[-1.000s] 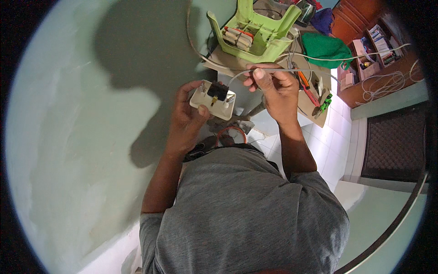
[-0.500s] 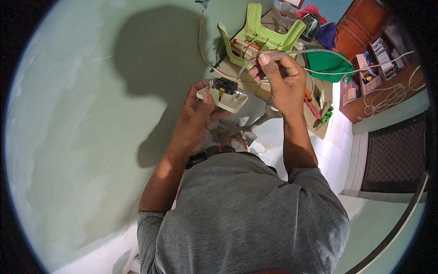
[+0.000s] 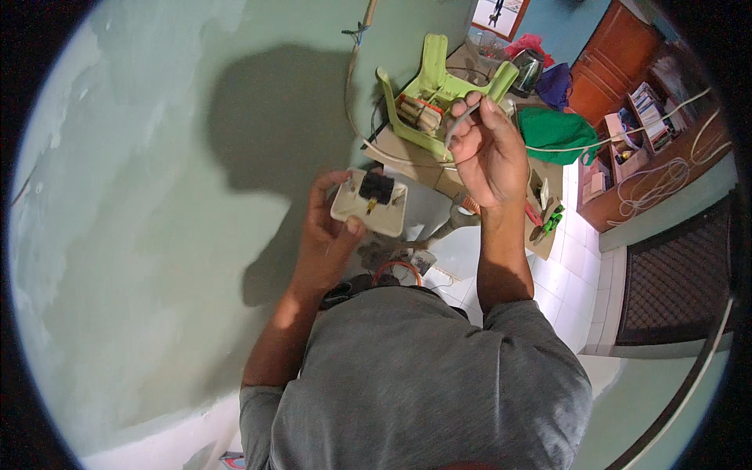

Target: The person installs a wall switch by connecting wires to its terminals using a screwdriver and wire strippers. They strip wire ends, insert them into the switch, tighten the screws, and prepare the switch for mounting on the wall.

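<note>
Item: cream switch plate (image 3: 370, 205), gripped in my left hand (image 3: 329, 235), fingers closed round its edges, before the green wall (image 3: 157, 196). My right hand (image 3: 487, 153) above-right of the plate, fingers pinching a grey wire (image 3: 457, 124). Beyond the plate: green plastic stool (image 3: 439, 98), green cloth (image 3: 558, 129), screwdrivers (image 3: 548, 223).

One head-worn fisheye view looks steeply down, close over the person's grey-shirted torso (image 3: 415, 384), pale green wall (image 3: 141, 235) left.

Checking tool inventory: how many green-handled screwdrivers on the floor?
2, as far as shows: the green-handled screwdrivers lie side by side on the cardboard, right of the right hand. Clutter may hide more.
</note>
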